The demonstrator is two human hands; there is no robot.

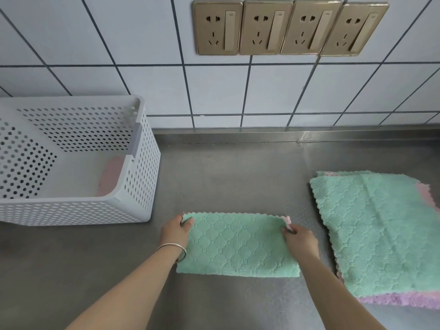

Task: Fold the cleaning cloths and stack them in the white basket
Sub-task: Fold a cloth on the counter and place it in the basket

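Head view: green cloth lies folded once on the steel desk, right of the white basket. Left hand and right hand each pinch a far corner. Unfolded stack lies farther right. Judged step: second fold; next, bring one end across squarely, then transfer to the basket.

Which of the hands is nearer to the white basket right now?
Left. The left hand pinches the green cloth's far left corner, just right of the white basket. The right hand pinches the cloth's far right corner, farther away.
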